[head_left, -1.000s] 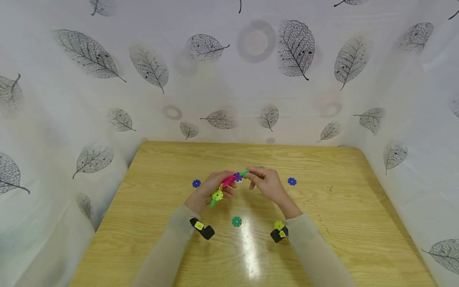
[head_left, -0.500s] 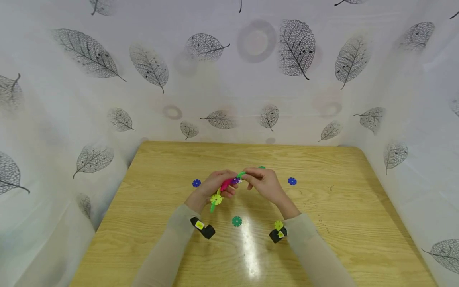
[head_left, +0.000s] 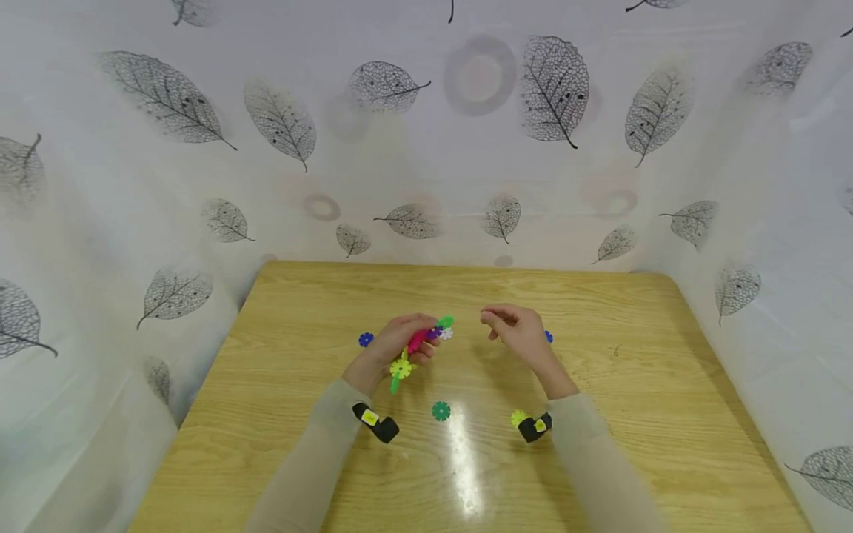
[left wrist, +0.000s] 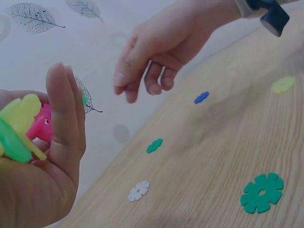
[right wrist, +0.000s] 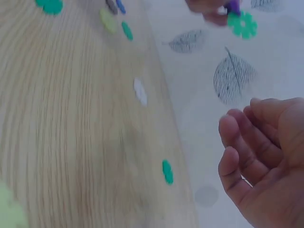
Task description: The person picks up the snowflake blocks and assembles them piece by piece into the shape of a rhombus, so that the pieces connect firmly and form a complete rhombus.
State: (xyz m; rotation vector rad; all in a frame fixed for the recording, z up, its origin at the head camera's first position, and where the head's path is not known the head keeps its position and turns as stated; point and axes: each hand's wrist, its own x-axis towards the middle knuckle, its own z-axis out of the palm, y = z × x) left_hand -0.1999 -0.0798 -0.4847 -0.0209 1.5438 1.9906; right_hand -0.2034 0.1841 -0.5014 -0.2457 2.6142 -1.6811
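My left hand [head_left: 408, 342] grips a chain of joined plastic snowflake discs [head_left: 418, 343]: pink in the middle, yellow and green at the near end, purple and green at the far end. The left wrist view shows this left hand [left wrist: 57, 156] with its fingers round the pink and yellow discs [left wrist: 26, 126]. My right hand [head_left: 509, 326] hovers apart to the right of the chain, fingers loosely curled, holding nothing. In the right wrist view the right hand [right wrist: 259, 156] is bare, with the chain's green end disc [right wrist: 242, 23] far off at the top.
Loose discs lie on the wooden table [head_left: 633, 385]: a blue one [head_left: 365, 340] at the left, a green one [head_left: 440, 411] near me, a yellow-green one [head_left: 518, 418] by my right wrist, a white one [left wrist: 138, 190], and a blue one [head_left: 549, 337] half hidden behind my right hand. Leaf-patterned sheets wall the table.
My right hand has let go of the chain's far end and drawn away to the right. My left hand keeps holding the chain in place.
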